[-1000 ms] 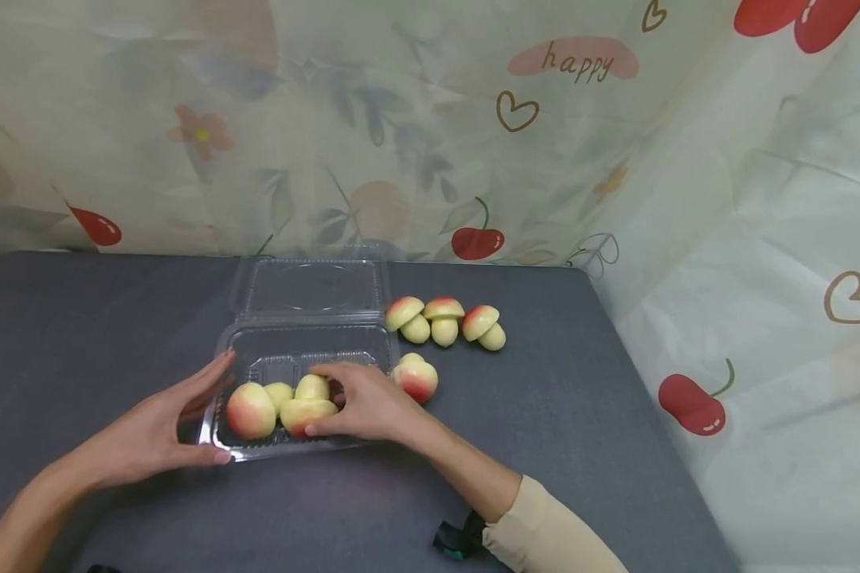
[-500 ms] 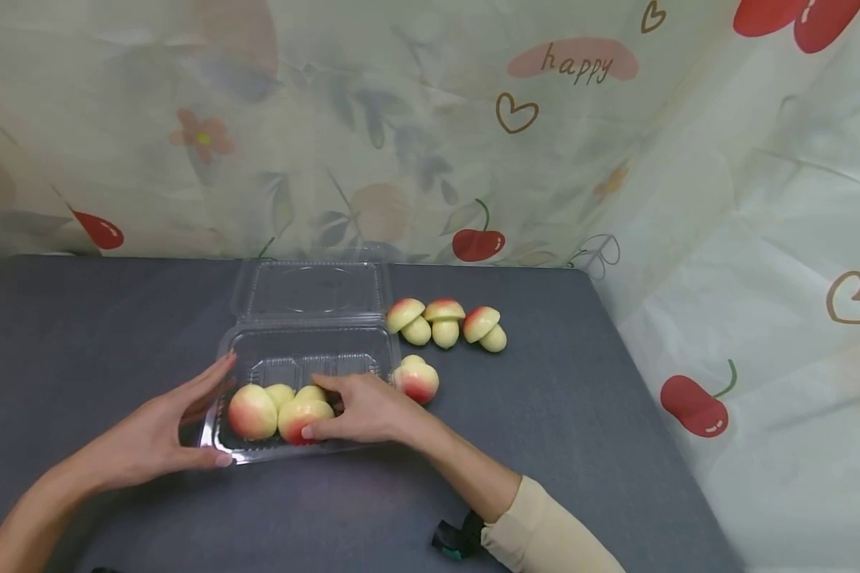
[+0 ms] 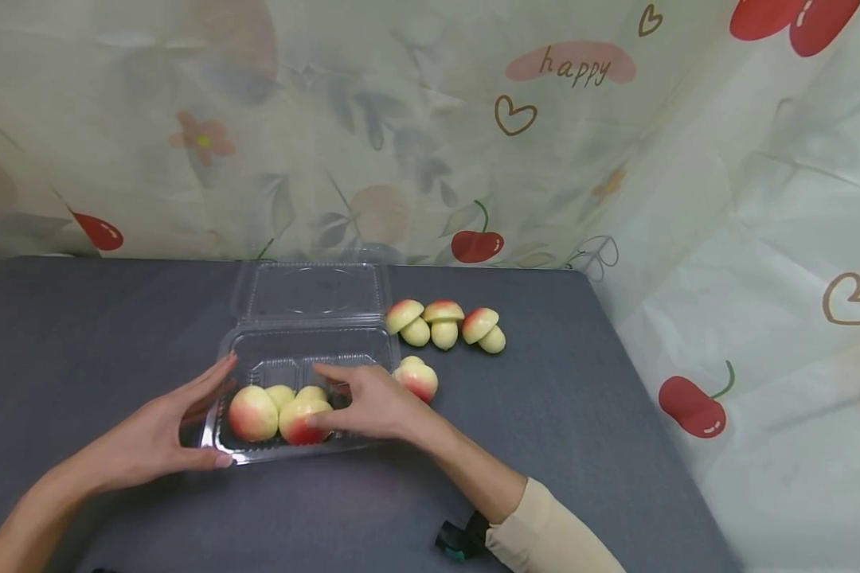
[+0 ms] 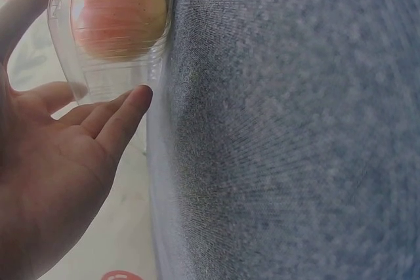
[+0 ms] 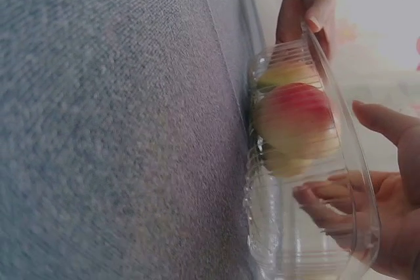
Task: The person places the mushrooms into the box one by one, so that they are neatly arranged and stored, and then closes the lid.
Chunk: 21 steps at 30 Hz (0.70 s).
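A clear plastic clamshell box (image 3: 272, 338) lies with its lid folded back. Two toy mushrooms with red-yellow caps, a left one (image 3: 252, 414) and a right one (image 3: 302, 422), sit side by side in its near left part. My left hand (image 3: 146, 438) rests with straight fingers at the box's left end; in the left wrist view its fingers (image 4: 125, 122) touch the wall. Over the box, my right hand (image 3: 376, 406) has its thumb and fingers spread beside the right mushroom (image 5: 295, 119). In the right wrist view the thumb (image 5: 380, 119) is apart from it.
Three more mushrooms (image 3: 443, 322) stand in a row on the grey cloth (image 3: 545, 414), right of the lid. Another mushroom (image 3: 417, 378) lies close to the box's right side, partly behind the right hand. A black strap-like thing (image 3: 462, 537) is at the right cuff.
The right mushroom has tipped so its red cap faces the near side, beside the left one. My right hand has loosened its hold and shifted slightly right. The left hand stays put.
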### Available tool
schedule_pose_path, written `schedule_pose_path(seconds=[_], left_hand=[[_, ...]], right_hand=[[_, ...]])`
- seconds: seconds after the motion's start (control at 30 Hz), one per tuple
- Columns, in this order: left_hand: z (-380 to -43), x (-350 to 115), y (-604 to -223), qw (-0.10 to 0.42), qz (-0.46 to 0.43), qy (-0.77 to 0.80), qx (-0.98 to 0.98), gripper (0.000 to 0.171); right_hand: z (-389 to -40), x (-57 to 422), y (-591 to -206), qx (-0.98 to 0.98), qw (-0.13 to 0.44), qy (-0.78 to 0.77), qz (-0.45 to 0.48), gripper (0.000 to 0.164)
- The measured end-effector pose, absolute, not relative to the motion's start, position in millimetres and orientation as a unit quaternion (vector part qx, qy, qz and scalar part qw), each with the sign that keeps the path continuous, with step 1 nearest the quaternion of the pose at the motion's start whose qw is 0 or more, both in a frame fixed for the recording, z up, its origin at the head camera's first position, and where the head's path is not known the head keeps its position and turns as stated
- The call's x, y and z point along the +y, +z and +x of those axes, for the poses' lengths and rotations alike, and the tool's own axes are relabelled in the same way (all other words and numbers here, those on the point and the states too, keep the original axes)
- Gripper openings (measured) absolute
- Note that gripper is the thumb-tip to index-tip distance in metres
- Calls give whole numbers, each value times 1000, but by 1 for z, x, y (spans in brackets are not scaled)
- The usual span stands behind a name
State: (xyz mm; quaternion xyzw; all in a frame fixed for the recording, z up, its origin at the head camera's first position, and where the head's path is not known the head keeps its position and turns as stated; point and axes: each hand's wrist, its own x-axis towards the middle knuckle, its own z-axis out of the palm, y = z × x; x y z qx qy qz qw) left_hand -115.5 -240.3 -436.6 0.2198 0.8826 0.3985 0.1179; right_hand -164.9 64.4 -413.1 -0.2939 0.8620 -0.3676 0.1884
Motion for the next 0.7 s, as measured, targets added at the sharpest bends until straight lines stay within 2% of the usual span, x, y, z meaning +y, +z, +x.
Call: schedule_pose_path(seconds=[0.3, 0.7], left_hand=[[-116, -241, -437, 115, 224, 405, 879, 121], [-116, -241, -436, 120, 218, 395, 884, 120]], right_hand=[[-170, 78, -408, 821, 173, -448, -311, 65], [-181, 102, -411, 748, 96, -552, -356, 55]])
